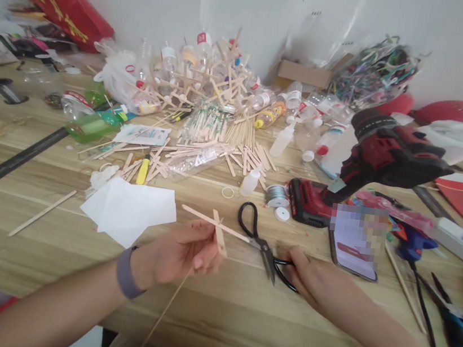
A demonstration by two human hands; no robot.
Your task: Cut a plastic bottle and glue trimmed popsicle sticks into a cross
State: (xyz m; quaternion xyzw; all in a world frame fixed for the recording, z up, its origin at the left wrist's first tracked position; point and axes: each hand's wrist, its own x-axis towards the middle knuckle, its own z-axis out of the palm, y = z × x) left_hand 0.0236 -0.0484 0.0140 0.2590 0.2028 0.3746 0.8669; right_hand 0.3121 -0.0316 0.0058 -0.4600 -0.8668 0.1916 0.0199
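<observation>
My left hand point(198, 251), with a band on its wrist, pinches two wooden craft sticks point(200, 216) that cross each other. A thin strand point(165, 314) hangs from below its fingers toward the table's front edge. To the right, the fingers of my right hand point(301, 271) are closed on one black handle loop of the scissors point(264, 249). The scissors' other loop points up and away, and their blades are near the right end of one stick. Some fingers of both hands are hidden.
White paper sheets point(130, 211) and a loose stick point(42, 213) lie left. Behind are piled craft sticks point(208, 122), a yellow-handled tool point(143, 170), a small bottle point(250, 181) and a wire spool point(276, 195). A red cordless drill point(392, 146), phone point(354, 246) and pliers point(453, 319) occupy the right.
</observation>
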